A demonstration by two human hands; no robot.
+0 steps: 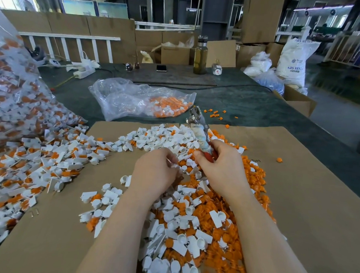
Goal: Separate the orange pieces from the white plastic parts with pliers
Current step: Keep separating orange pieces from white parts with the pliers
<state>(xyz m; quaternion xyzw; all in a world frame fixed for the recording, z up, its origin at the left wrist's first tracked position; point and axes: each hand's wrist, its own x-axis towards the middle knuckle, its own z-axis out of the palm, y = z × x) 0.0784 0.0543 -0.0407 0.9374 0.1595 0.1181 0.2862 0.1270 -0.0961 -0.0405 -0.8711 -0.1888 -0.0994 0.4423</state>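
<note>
Head view: the pliers (pixel 200 133) are being gripped by their red handles in the right hand (pixel 221 167), metal jaws pointing up and away over the pile, apparently holding nothing. The left hand (pixel 155 172) is being curled over the heap on the cardboard sheet (pixel 296 205) spread on the desk (pixel 249 102); something small and white appears to be pinched at its fingertips, though this cannot be made out for certain.

White plastic parts (pixel 182 236) and loose orange pieces (pixel 254 182) are being heaped together between and around the forearms, with unsorted joined parts lying at the left by a large clear bag (pixel 14 90).

For the step in hand, probably fetching the next joined part, the white body should be held firmly in the left hand with the orange piece turned outward, so the jaws can be closed on orange alone and pulled straight.

The left fingertips are being hidden by the hand's own back, and the plier jaws are being blurred, so their opening cannot be judged.
</note>
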